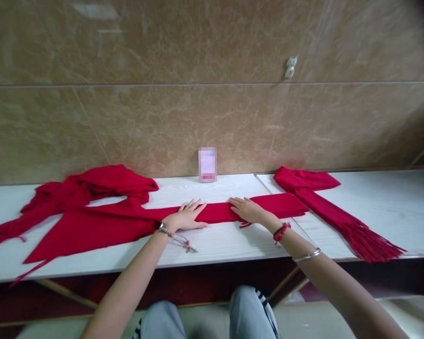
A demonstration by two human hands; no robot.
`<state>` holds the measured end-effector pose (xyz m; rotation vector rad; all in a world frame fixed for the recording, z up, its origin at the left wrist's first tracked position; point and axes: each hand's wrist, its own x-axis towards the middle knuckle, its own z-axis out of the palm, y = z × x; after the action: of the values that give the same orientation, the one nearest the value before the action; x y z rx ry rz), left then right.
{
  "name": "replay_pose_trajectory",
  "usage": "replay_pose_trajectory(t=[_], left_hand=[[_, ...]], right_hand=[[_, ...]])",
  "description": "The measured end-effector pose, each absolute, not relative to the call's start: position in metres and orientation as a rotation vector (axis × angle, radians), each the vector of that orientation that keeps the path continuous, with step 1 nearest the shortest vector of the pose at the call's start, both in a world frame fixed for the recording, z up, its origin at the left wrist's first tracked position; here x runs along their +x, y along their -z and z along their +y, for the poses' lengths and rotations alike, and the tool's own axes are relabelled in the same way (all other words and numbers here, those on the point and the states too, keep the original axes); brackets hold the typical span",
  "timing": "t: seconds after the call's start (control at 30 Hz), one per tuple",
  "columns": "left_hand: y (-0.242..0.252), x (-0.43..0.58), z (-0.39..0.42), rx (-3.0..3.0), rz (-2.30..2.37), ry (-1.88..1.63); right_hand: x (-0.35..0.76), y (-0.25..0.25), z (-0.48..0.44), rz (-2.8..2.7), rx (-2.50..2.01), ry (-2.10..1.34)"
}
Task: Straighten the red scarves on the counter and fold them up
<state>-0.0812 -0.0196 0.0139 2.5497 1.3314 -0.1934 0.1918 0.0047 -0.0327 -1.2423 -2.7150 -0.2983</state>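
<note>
I had my left hand [185, 217] laid flat on the red scarf [217, 213], its fingers apart and the thumb stretched toward the near side. Farther right, my right hand [248, 210] rested on the same narrow strip, fingers straight and pointing left. The scarf ran along the middle of the white table [219, 245], widening on the left into a slanting panel. Rumpled red cloth [108, 183] lay at the far left, and a fringed scarf [327, 212] on the right. On the far side, a blurred pinkish phone-like object [207, 164] stood by the wall [162, 122].
</note>
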Motion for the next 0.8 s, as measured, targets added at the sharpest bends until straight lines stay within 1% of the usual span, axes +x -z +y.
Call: replay_pose_trajectory(t=[0.1, 0.2, 0.33, 0.43, 0.57, 0.7, 0.8], left_hand=[[-0.012, -0.127, -0.025, 2.55, 1.461, 0.187], [-0.011, -0.163, -0.031, 2.579, 1.475, 0.167], [-0.02, -0.196, -0.041, 2.599, 1.564, 0.164], [-0.029, -0.223, -0.045, 2.636, 1.706, 0.138], [-0.033, -0.269, -0.047, 2.619, 1.887, 0.092], [-0.029, -0.309, -0.052, 2.555, 1.952, 0.074], [-0.028, -0.325, -0.058, 2.572, 1.986, 0.025]], right_hand=[[0.201, 0.04, 0.014, -2.661, -1.219, 0.325], [0.209, 0.044, 0.026, -2.653, -1.16, 0.283], [0.198, 0.032, 0.039, -2.674, -1.179, 0.159], [0.157, 0.011, 0.039, -2.646, -1.102, 0.023], [0.076, -0.011, 0.021, -2.716, -0.784, -0.149], [0.015, -0.008, 0.003, -2.818, -0.539, -0.231], [-0.002, 0.006, -0.001, -2.8, -0.478, -0.217]])
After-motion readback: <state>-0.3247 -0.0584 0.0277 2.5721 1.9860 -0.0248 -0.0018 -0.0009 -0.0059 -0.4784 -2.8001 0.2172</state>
